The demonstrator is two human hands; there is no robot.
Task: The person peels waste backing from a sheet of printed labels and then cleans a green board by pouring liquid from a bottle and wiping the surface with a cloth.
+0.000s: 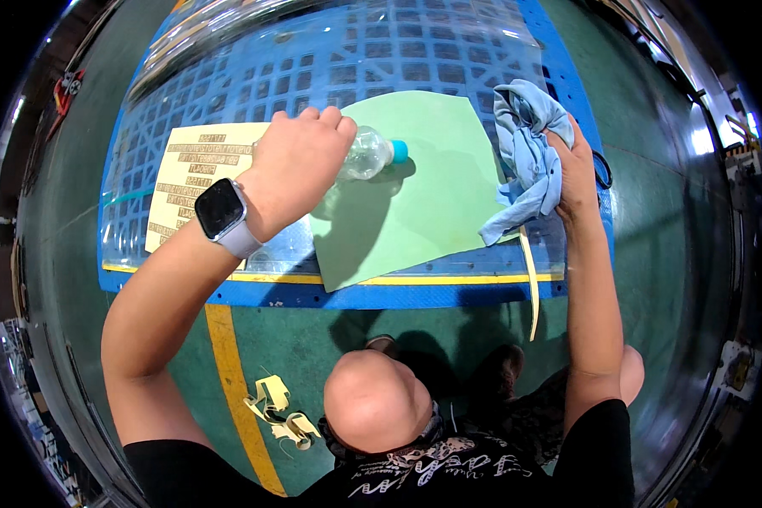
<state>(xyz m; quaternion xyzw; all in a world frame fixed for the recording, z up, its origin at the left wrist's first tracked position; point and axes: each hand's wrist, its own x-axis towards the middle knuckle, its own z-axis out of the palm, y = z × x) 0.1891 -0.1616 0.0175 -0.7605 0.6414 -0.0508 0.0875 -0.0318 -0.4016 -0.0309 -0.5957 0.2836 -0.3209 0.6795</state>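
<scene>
My left hand [305, 161], with a watch [220, 209] on its wrist, is closed over a clear plastic bottle [366, 154]. The bottle lies on its side, its turquoise cap [399, 151] pointing right, and my hand hides its left part. Beneath it is a sheet of green paper [436, 203]. At the right my right hand [574, 165] grips a crumpled light blue cloth [529, 144] by the paper's right edge. A cream printed sheet [173, 190] lies to the left, partly covered by my left hand and wrist.
Clear plastic film [271, 85] covers the blue grid-topped pallet [398, 295]. A cream strip [530, 288] hangs over its front edge at the right. Something black and looped [603, 169] sits beyond my right hand. Paper scraps [284, 415] lie on the green floor by a yellow line [237, 398].
</scene>
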